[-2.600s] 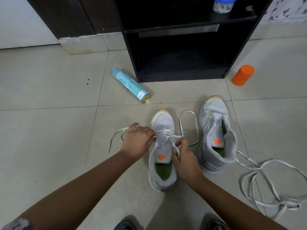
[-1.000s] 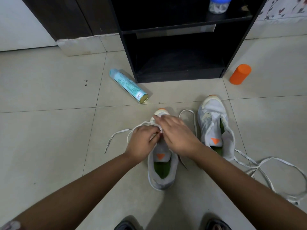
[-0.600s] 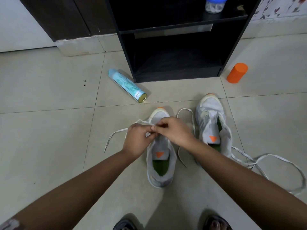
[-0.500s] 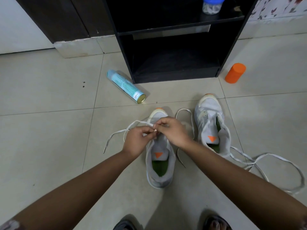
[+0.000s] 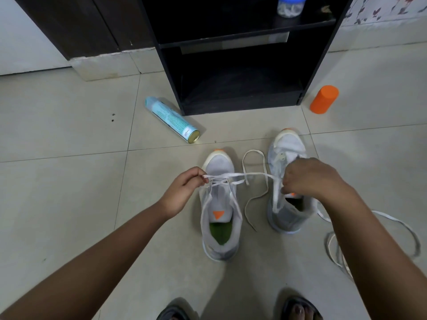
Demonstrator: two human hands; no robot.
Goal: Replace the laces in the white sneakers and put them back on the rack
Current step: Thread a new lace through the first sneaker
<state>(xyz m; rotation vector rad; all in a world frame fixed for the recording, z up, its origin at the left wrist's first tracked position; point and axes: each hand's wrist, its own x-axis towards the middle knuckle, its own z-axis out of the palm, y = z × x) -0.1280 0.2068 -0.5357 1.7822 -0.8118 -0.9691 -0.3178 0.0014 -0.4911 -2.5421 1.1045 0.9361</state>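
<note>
Two white sneakers stand on the tiled floor, toes towards the black rack (image 5: 242,105). The left sneaker (image 5: 219,204) has a white lace (image 5: 235,175) threaded through its front eyelets. My left hand (image 5: 184,190) pinches one end of that lace beside the shoe's left edge. My right hand (image 5: 309,179) pinches the other end, pulled out taut to the right, and hovers over the right sneaker (image 5: 286,158), hiding its middle. A second loose white lace (image 5: 392,229) lies coiled on the floor at the right.
A blue spray can (image 5: 172,120) lies on its side left of the rack. An orange cylinder (image 5: 324,99) stands to the rack's right. A blue-lidded jar (image 5: 290,5) sits on the rack's upper shelf. My sandalled feet (image 5: 298,308) show at the bottom edge.
My hands were together over the left sneaker's front. They have moved apart, the right hand travelling right over the other shoe, and the lace is now stretched taut between them.
</note>
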